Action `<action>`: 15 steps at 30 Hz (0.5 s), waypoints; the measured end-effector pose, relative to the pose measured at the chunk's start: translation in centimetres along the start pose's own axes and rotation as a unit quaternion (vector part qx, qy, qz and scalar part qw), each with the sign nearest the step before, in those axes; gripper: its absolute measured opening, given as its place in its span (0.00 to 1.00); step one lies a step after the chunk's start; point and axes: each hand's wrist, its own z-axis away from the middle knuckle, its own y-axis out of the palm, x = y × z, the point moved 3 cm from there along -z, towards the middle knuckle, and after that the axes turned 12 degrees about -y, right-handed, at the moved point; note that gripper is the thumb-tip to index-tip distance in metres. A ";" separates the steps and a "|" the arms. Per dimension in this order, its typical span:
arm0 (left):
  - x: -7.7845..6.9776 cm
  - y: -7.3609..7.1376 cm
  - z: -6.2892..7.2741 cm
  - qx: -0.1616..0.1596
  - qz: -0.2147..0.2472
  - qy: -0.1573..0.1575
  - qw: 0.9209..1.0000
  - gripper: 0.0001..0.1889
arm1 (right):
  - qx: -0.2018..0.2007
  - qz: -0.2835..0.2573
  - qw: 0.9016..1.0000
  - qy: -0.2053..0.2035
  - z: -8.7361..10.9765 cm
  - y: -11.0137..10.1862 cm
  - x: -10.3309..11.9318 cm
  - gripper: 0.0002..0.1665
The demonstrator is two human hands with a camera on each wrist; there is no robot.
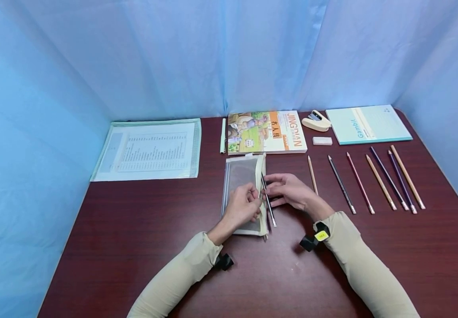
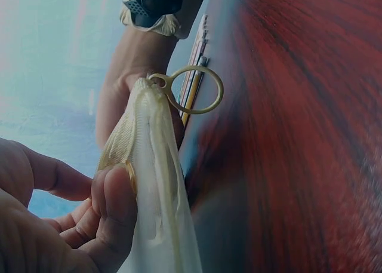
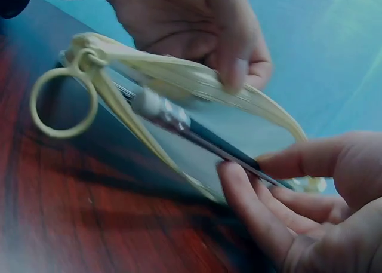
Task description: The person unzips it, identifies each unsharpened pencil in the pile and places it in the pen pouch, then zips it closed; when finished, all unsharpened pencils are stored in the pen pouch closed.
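Observation:
A mesh zip pouch with a cream zipper edge lies in front of the book, its mouth parted on the right side. My left hand pinches the upper zipper edge between thumb and fingers. At the mouth, my right hand pinches a dark pencil with a white eraser end. A second thin dark shaft runs along that pencil; I cannot tell whether the fingers hold it too. From the pouch's near corner hangs a cream ring pull.
Several pencils lie in a row on the right. Behind them are an eraser, a stapler and a pale notebook. A book and a thin pale green stick sit at the back; a document sleeve lies left.

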 end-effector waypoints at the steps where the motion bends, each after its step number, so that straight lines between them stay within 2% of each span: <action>1: 0.0 0.0 0.0 0.001 -0.001 -0.002 1.000 0.05 | -0.010 0.002 1.000 -0.004 -0.1 0.2 0.0 0.36; 9: -0.1 -0.1 0.0 0.001 -0.005 -0.005 1.000 0.05 | -0.077 0.031 0.996 -0.024 -0.4 1.9 0.6 0.36; 15: 0.0 0.0 0.0 0.003 -0.004 -0.009 1.000 0.05 | -0.084 0.092 0.992 -0.032 0.0 1.9 0.7 0.29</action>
